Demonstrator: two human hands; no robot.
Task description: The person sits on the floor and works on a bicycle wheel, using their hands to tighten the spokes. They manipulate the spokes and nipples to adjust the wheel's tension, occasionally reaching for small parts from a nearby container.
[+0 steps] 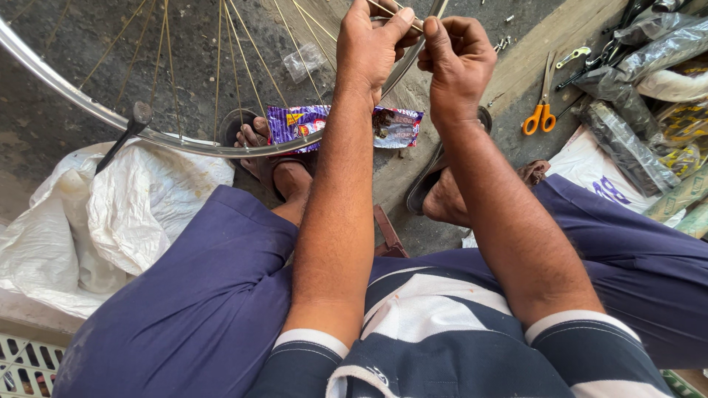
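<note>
A bicycle wheel rim (184, 141) with thin metal spokes (221, 59) stands in front of me, reaching from the top left to the top middle. My left hand (372, 40) pinches a spoke near the rim at the top. My right hand (459, 59) is beside it, fingers closed on the same spoke or the rim edge; which one I cannot tell. A black valve (129, 129) pokes out of the rim at the left. My knees in blue trousers and my sandalled feet are below.
A purple snack wrapper (295, 121) lies on the ground under the rim. Orange-handled scissors (542, 110) lie on a wooden plank at right, next to plastic-wrapped parts (627, 140) and tools. A white sack (110, 214) sits at left. Small screws (503, 43) lie near the top.
</note>
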